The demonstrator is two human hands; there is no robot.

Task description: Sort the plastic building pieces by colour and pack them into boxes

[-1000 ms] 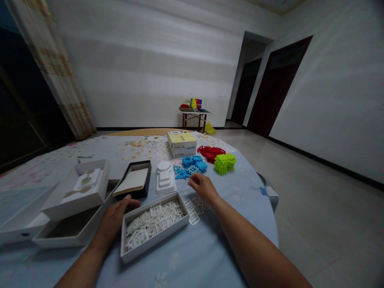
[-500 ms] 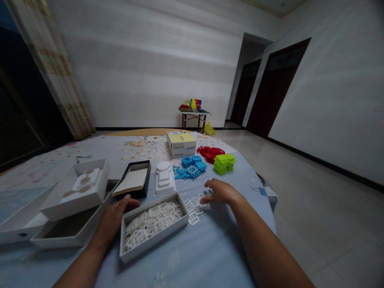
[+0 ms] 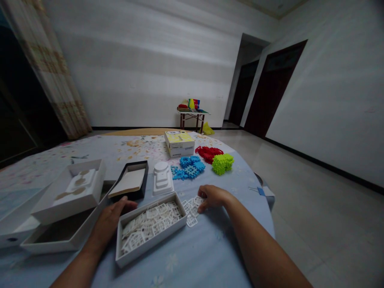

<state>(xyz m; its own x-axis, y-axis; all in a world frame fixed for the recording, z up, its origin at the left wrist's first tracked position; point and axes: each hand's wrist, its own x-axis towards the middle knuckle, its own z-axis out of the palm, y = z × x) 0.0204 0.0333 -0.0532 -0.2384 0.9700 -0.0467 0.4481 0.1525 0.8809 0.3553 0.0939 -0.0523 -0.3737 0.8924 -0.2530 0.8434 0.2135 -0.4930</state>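
Note:
My right hand [image 3: 212,197] is over a small pile of flat white lattice pieces [image 3: 190,211], its thumb and fingers curved but apart at the pile's right edge. Just left of the pile, a long white box [image 3: 151,244] is filled with many more such white pieces [image 3: 156,220]. My left hand [image 3: 113,214] rests on the table between that box's left end and a black box [image 3: 145,186], fingers stretched out and holding nothing. A pale insert lies inside the black box. Beside it is a white moulded plastic tray [image 3: 163,180].
Behind are blue [image 3: 192,167], red [image 3: 209,153] and lime-green [image 3: 223,164] clusters of plastic pieces, and a yellow-and-white box [image 3: 180,145]. Stacked white boxes [image 3: 69,200] crowd the left. A blue-handled item [image 3: 260,191] lies near the table's right edge.
My right hand has moved slightly left and down to the loose white pieces, its fingers drawing closer together. My left hand stays beside the box. The whole view has shifted a little.

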